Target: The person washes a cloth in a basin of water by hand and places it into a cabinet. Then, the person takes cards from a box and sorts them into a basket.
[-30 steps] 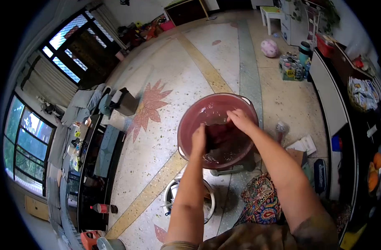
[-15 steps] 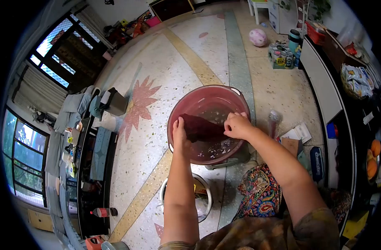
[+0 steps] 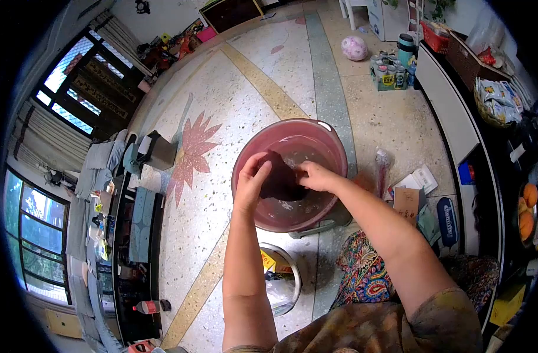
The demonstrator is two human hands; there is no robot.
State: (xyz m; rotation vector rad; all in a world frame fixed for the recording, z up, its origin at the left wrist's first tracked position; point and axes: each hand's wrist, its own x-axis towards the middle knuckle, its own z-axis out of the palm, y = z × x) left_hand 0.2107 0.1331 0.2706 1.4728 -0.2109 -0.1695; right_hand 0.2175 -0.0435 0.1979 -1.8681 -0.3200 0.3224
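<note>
A dark maroon cloth (image 3: 279, 179) is held bunched over a reddish-pink wash basin (image 3: 245, 144) with cloudy water in it. My left hand (image 3: 252, 179) grips the cloth's left side, thumb toward the middle. On the opposite side, my right hand (image 3: 315, 176) has its fingers closed on the cloth's edge. Some fingertips of both hands are hidden behind or in the fabric. The basin rests on a low grey support (image 3: 333, 220) that shows beneath its near right rim.
A white-rimmed bin (image 3: 297, 282) stands below the basin. To the right are a plastic bottle (image 3: 382, 170), a cardboard box (image 3: 406, 201) and a blue pack (image 3: 448, 220). A pink ball (image 3: 354, 48) and a pack of cans (image 3: 389, 73) lie farther off.
My right hand has moved left, closer to my left hand. The cloth, earlier stretched sideways between them, is now bunched and raised more upright. The view has shifted slightly.
</note>
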